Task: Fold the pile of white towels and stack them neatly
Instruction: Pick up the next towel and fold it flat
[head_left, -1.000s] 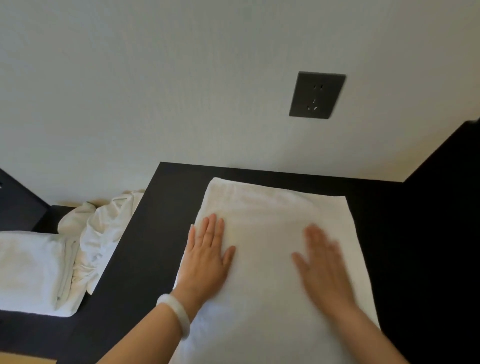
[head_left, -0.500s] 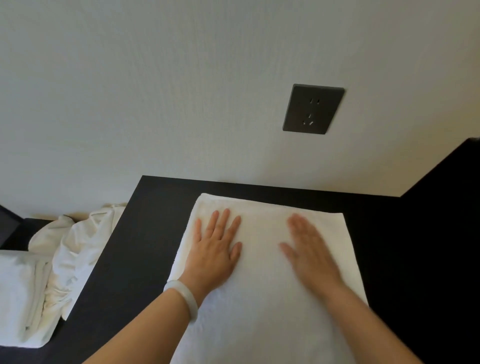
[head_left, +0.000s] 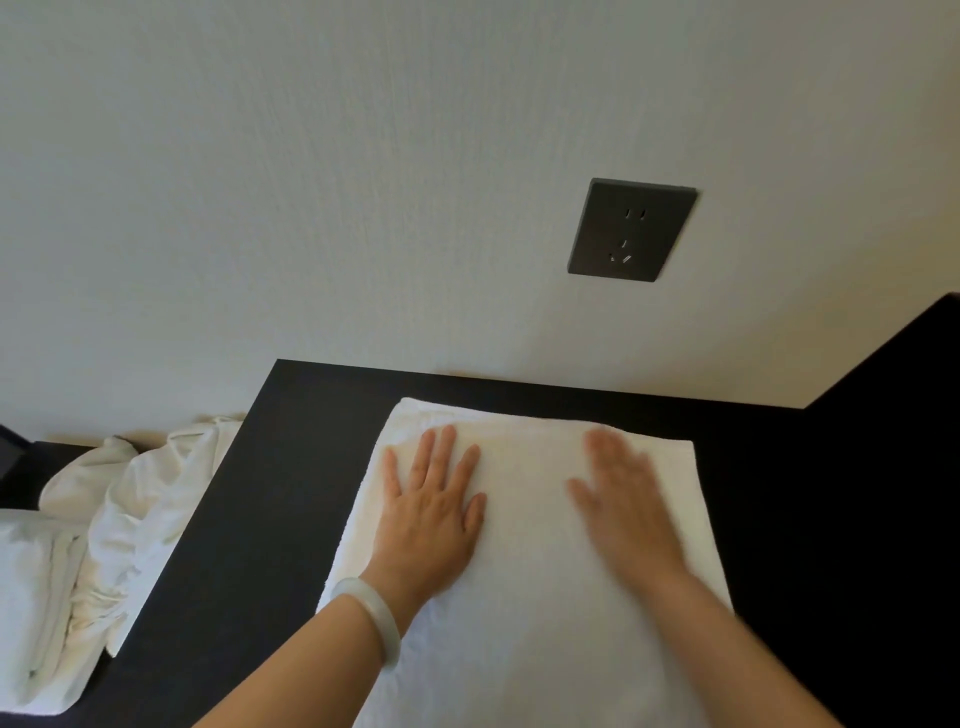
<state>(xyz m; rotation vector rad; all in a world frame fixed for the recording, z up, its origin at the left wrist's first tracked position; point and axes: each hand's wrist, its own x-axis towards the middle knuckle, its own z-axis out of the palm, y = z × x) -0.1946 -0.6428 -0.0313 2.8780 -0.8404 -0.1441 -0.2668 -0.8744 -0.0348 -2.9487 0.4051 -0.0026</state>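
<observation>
A white towel (head_left: 524, 597) lies flat and folded on the black table (head_left: 270, 519), its far edge close to the wall. My left hand (head_left: 431, 514) presses flat on the towel's left half, fingers straight and spread, a pale bangle on the wrist. My right hand (head_left: 623, 504) lies flat on the right half, blurred by motion. Lower at the left, a crumpled pile of white towels (head_left: 140, 514) leans against the table's side, and a folded white stack (head_left: 31, 613) sits beside it.
A pale wall rises right behind the table, with a dark socket plate (head_left: 631, 229) on it. A black upright panel (head_left: 893, 415) bounds the table on the right. A lower dark surface (head_left: 21, 473) carries the towels at the left.
Both hands have slid away from me along the towel toward its far edge. The camera has tilted, so the table sits lower in view.
</observation>
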